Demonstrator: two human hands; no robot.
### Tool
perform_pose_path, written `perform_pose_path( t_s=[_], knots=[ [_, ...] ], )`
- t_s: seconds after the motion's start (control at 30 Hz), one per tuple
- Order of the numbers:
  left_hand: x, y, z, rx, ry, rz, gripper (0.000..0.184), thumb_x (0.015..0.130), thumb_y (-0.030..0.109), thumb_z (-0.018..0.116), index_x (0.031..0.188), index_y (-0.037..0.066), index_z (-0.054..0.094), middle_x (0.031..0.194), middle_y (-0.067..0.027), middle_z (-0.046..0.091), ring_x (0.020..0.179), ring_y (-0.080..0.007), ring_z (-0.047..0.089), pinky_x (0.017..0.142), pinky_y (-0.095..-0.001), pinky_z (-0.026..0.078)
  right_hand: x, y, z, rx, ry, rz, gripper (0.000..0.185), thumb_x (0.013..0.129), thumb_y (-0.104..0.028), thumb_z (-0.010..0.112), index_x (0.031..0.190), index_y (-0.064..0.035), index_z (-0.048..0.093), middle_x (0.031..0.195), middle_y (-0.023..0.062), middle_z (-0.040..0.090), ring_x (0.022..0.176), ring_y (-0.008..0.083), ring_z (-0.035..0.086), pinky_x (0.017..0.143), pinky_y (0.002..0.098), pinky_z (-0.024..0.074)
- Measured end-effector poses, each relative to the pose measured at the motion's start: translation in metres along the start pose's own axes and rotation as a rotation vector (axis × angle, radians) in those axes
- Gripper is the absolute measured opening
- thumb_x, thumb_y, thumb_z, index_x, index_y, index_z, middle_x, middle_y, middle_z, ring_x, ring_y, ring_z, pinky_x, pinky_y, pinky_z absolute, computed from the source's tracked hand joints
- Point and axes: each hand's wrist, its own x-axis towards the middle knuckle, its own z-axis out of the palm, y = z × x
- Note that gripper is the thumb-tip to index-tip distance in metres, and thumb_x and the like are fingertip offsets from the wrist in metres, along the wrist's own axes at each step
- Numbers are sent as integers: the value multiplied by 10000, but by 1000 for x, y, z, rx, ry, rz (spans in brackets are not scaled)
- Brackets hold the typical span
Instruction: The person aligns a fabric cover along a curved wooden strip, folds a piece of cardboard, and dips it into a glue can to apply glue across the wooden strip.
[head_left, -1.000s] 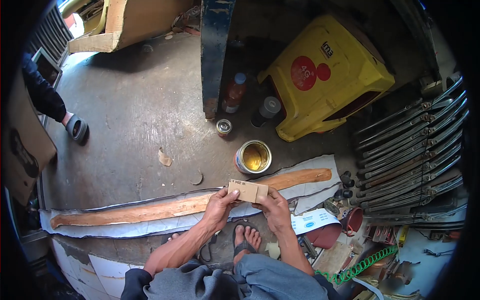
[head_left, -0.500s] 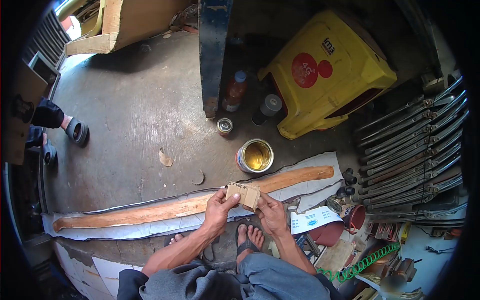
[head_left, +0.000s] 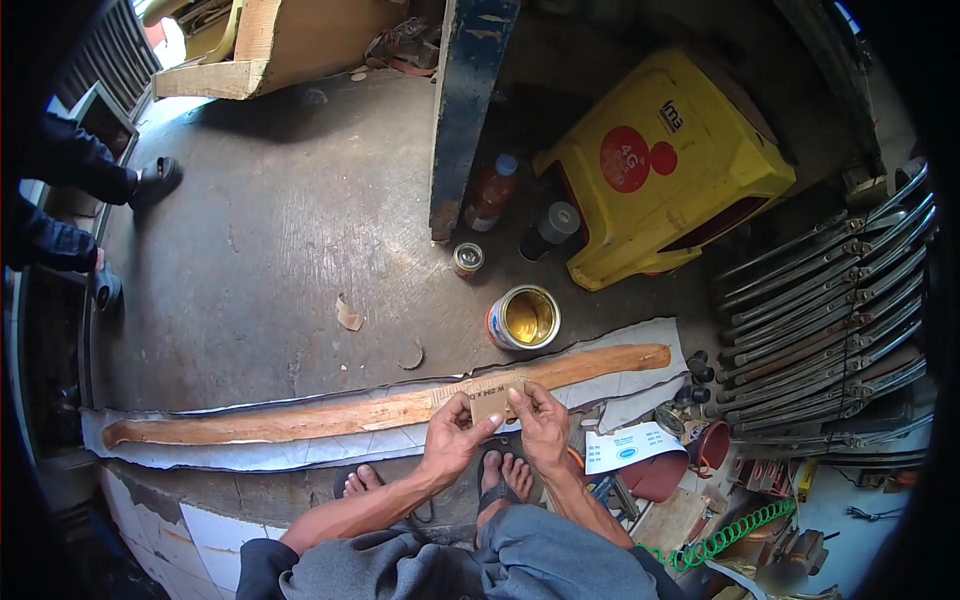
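A small piece of cardboard (head_left: 489,402) with printed letters is held between both hands, over a long strip of wood (head_left: 290,422). My left hand (head_left: 458,432) pinches its left side, thumb on top. On the right side, my right hand (head_left: 541,420) grips it with thumb and fingers. The wood lies on a long pale sheet (head_left: 230,456) on the floor. Just beyond the wood stands an open can (head_left: 523,318) with amber liquid inside. A smaller can (head_left: 467,260) is farther back.
A yellow stool (head_left: 690,170), a bottle (head_left: 491,192) and a dark spray can (head_left: 548,231) stand behind a blue post (head_left: 466,110). Curved metal bars (head_left: 830,310) are stacked at right, near a green coiled hose (head_left: 725,533). Another person's legs (head_left: 75,160) show at left.
The cardboard has turned in my hands and sits slightly lower against the wood. At the left, the other person's feet have moved. The whole view has shifted a little.
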Motion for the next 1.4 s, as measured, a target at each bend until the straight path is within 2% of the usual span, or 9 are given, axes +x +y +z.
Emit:
perform_pose_path(
  t_s=[0.27,0.6,0.67,0.87,1.0,1.1,1.23,1.33,1.4],
  knots=[
    [6,6,-32,95,-71,11,226,921,105,782,1063,42,619,1034,-37,706,950,-88,628,865,-266,505,-2,-11,-5,287,-239,119,389,990,-238,720,1239,54,662,1005,70,720,933,125,660,862,259,526],
    [-10,21,-30,329,-84,51,415,910,139,802,1240,2,589,1114,-56,695,1042,-120,632,926,-301,522,0,1,11,142,-222,47,279,916,-207,807,998,21,670,904,67,712,834,96,641,751,244,508],
    [-12,25,-27,445,-88,102,551,863,193,848,1282,-20,560,1146,-104,712,1054,-164,667,923,-319,535,-2,1,17,93,-205,18,271,914,-207,809,977,14,667,892,64,709,826,91,638,738,247,508],
    [-4,13,-35,359,-27,53,446,856,92,840,1211,-15,592,1128,-94,701,1024,-141,665,899,-298,558,-5,-9,20,116,-245,56,241,928,-159,789,1040,21,675,891,68,710,838,95,647,739,243,523],
    [-5,23,-38,303,-112,6,414,845,104,846,1192,-11,652,1070,-66,733,990,-136,676,884,-297,545,-12,-22,17,410,-287,153,325,938,-141,771,1199,38,697,931,77,726,897,108,660,771,246,528],
    [-8,25,-39,261,-136,-25,422,834,54,845,1203,-9,651,1091,-73,733,1002,-142,680,906,-300,551,-11,-19,16,-18,-305,18,290,963,-217,740,1095,41,741,971,59,740,881,97,656,783,253,525],
    [-10,25,-36,168,-126,-101,436,827,-3,831,1223,-9,647,1129,-91,730,1023,-153,683,927,-306,555,-15,-20,19,-153,-239,-48,320,967,-233,739,1132,42,732,968,56,741,888,101,655,786,249,522],
    [-5,24,-40,135,-121,-114,436,833,11,832,1227,-7,646,1146,-89,724,1026,-153,683,941,-311,549,-15,-22,18,44,-224,120,246,964,-154,731,1099,52,739,1008,63,731,913,91,647,745,243,539],
    [-5,24,-41,120,-160,-98,432,839,32,835,1224,-9,643,1143,-88,722,1033,-154,678,947,-316,547,-21,-28,16,284,-306,185,338,961,-250,753,1111,52,736,991,31,723,885,105,654,760,251,530]
  ],
)
